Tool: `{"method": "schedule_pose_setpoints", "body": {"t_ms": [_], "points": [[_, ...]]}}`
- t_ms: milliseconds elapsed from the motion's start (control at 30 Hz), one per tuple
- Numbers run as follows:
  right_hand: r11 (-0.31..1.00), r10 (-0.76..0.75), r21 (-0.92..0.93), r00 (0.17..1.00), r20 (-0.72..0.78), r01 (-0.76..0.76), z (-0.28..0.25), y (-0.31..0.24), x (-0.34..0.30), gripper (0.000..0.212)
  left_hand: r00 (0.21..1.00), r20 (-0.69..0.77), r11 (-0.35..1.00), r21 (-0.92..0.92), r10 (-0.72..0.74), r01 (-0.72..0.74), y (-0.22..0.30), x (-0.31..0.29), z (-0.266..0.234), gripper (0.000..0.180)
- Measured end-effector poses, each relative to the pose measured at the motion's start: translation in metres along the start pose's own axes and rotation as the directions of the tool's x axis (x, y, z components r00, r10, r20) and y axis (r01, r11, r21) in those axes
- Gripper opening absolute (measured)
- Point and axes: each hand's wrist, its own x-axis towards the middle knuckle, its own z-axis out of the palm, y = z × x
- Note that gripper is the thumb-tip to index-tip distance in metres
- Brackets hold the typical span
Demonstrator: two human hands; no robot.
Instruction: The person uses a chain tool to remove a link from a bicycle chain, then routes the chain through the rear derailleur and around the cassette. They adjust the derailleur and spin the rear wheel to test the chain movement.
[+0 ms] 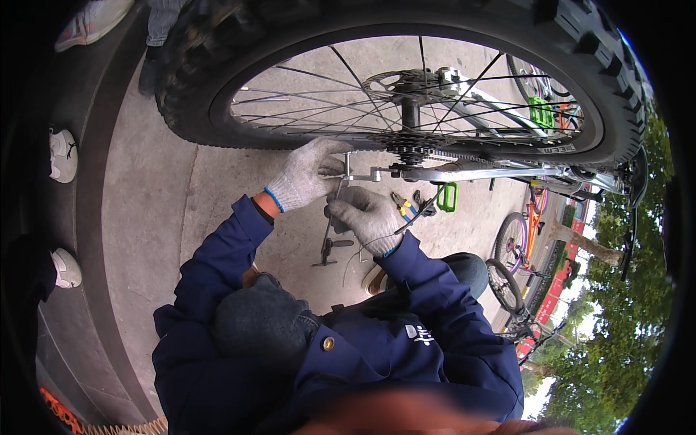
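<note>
A bike wheel with a knobby black tyre fills the upper view, its cassette facing me. Just left of the axle end, a silver metal bracket reaches out from the frame dropout. My left hand, in a grey knit glove with blue cuff trim, closes its fingers around the bracket's outer end. My right hand, also gloved, has its fingers curled together just below, against a thin rod that runs down from the bracket; their exact grip is partly hidden. A thin black cable passes by my right wrist.
Yellow-handled pliers lie on the concrete beside a green pedal. A dark T-shaped tool is below my hands. Other bikes, one orange, stand at the right. Bystanders' shoes are along the left.
</note>
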Motion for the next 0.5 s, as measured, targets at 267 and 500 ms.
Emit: {"method": "schedule_pose_setpoints", "body": {"t_ms": [267, 500], "points": [[0.99, 0.025, 0.138, 0.999, -0.02, -0.022, 0.007, 0.007, 0.003, 0.025, 0.999, -0.013, 0.999, -0.037, -0.039, 0.039, 0.003, 0.001, 0.0, 0.064], [0.935, 0.086, 0.344, 0.996, -0.002, -0.08, 0.016, 0.019, 0.007, 0.03, 0.997, 0.019, 0.995, -0.075, -0.07, 0.071, 0.004, 0.002, -0.001, 0.065]]}}
